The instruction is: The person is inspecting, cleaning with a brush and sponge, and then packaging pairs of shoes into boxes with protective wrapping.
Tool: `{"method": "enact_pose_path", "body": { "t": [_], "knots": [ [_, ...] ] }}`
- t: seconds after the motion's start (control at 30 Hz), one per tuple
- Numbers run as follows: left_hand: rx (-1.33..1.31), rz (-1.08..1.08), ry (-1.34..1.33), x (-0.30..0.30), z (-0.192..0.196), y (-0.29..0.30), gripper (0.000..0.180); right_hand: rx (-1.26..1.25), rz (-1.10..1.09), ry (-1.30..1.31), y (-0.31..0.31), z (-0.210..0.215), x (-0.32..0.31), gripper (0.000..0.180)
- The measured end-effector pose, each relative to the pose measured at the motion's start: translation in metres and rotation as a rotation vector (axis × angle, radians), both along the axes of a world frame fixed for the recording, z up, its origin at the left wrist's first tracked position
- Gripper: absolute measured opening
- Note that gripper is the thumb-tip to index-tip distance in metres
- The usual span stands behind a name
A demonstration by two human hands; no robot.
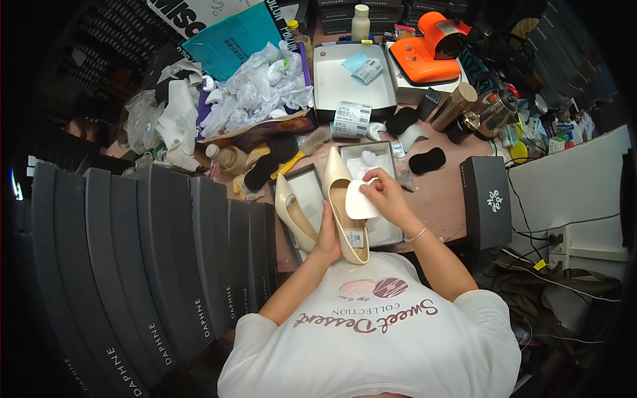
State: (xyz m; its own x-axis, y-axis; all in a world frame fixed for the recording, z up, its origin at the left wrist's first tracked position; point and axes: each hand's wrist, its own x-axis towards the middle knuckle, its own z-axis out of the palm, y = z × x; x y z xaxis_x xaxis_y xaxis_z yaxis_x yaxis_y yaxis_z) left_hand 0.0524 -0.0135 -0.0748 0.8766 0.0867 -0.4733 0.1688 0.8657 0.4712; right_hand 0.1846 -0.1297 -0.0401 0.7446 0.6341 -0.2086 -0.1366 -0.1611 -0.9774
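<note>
My left hand (329,233) is closed round the side of a cream pointed-toe pump (334,169), which I hold with its toe away from me and its opening upward. A small white label sits inside at the heel end. Pinched in my right hand (390,198) is a white rounded shoe pad (359,204), held at the edge of the pump's opening. A matching cream pump (288,204) lies just left of my left hand, over an open shoebox part (307,182). Beneath my right hand is another grey-rimmed box part (393,233), with crumpled white paper at its far end.
Tall stacks of dark shoeboxes (159,252) line the left. Beyond the shoes are a yellow-handled brush (292,164), black pads (427,160), a label roll (352,118) and an open box (323,76). An orange machine (424,58) stands far right; a closed shoebox (488,202) stands nearer.
</note>
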Motion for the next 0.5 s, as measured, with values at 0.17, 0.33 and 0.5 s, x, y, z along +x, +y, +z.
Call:
{"method": "enact_pose_path", "body": {
  "t": [0.17, 0.33, 0.5],
  "knots": [
    [-0.057, -0.07, 0.079, -0.004, 0.007, -0.001, 0.057, -0.257, 0.319, -0.792, 0.007, -0.007, -0.046, 0.037],
    [-0.042, -0.101, 0.073, -0.009, 0.011, 0.002, 0.056, -0.175, 0.565, -0.853, -0.016, 0.008, -0.04, 0.036],
    [0.044, -0.112, 0.101, -0.006, 0.008, 0.002, 0.056, -0.418, 0.34, -0.984, 0.019, -0.001, -0.032, 0.026]
  ]
}}
